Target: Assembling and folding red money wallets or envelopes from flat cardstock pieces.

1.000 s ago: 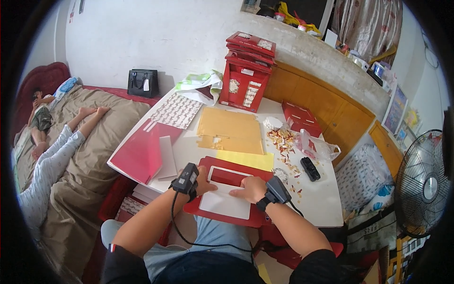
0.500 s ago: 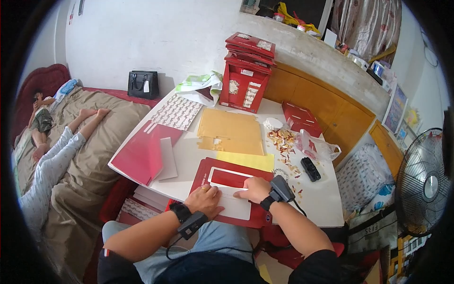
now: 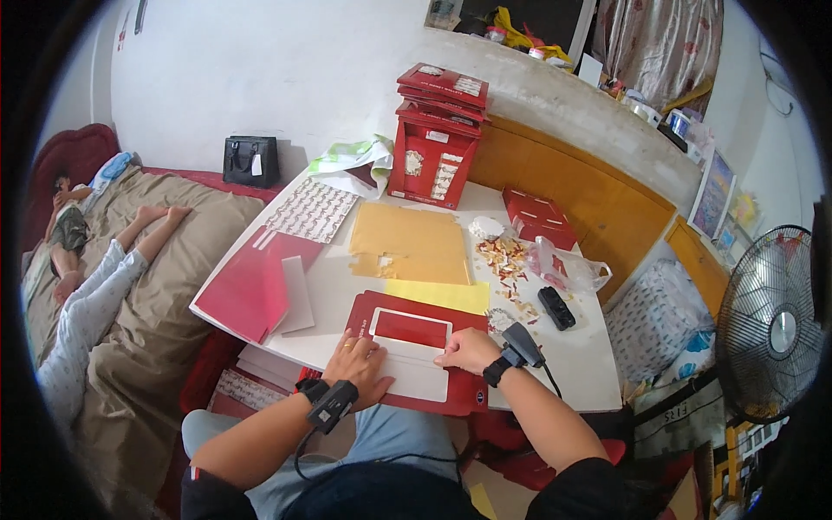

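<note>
In front of me on the white table [image 3: 563, 373], close to its near edge, lies a red cardboard sheet [image 3: 371, 305]. It carries a white panel [image 3: 420, 383], with a red rectangle framed in white at its far part. A narrow white paper strip [image 3: 409, 351] crosses the panel between my hands. My left hand [image 3: 357, 367] rests on the sheet's left side, palm down, fingers stretched out and a little apart. My right hand [image 3: 469, 352] has its fingers curled together at the strip's right end, pinching it; its fingertips are partly hidden.
Beyond the sheet are yellow paper [image 3: 446, 296] and brown cardboard [image 3: 409, 243]. To the right lie scattered paper bits [image 3: 504, 260], a black device [image 3: 555, 308] and a plastic bag [image 3: 568, 267]. Red boxes [image 3: 436, 165] stand behind; pink sheets [image 3: 247, 290] lie left. A fan [image 3: 783, 331] stands right.
My left hand has flattened, its fingers stretching farther forward across the sheet. My right hand stays at the strip's right end. The whole view has shifted slightly.
</note>
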`<state>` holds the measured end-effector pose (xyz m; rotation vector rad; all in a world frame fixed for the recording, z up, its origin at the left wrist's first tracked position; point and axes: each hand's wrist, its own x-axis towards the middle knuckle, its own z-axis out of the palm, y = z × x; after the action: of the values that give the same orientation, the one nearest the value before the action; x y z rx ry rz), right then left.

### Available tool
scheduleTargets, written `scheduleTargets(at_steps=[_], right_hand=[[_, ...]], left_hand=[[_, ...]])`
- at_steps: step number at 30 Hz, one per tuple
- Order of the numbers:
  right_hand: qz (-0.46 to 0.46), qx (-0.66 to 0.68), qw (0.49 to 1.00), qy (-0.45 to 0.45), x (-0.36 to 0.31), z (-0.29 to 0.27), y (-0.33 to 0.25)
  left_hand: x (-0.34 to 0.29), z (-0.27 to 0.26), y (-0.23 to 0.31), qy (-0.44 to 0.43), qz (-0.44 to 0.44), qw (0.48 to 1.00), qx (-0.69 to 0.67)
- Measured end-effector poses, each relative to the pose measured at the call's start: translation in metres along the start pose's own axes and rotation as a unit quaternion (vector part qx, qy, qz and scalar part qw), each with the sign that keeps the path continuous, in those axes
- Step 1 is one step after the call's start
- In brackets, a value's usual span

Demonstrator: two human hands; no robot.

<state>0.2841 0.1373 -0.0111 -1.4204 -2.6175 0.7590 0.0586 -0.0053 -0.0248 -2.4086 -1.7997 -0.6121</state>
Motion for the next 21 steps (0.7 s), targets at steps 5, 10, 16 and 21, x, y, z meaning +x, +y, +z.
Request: scheduleTargets(at_steps=[5, 10, 16, 21], right_hand=[[-0.048, 0.136, 0.99, 0.013, -0.018, -0.004, -0.001], [-0.184, 0.157, 0.964, 0.109, -0.04, 0.003, -0.011], [-0.375, -0.103, 0.908, 0.155, -0.067, 0.013, -0.016], [-0.395, -0.112, 0.896, 0.17, -0.083, 0.008, -0.018]], left_hand=[[-0.015, 0.009, -0.009, 0.079, 0.033, 0.99, -0.108], [-0.018, -0.004, -0.008, 0.09, 0.013, 0.986, -0.139], [-0.018, -0.025, -0.011, -0.04, -0.015, 0.995, -0.086], [-0.023, -0.021, -0.015, -0.051, -0.022, 0.996, -0.065]])
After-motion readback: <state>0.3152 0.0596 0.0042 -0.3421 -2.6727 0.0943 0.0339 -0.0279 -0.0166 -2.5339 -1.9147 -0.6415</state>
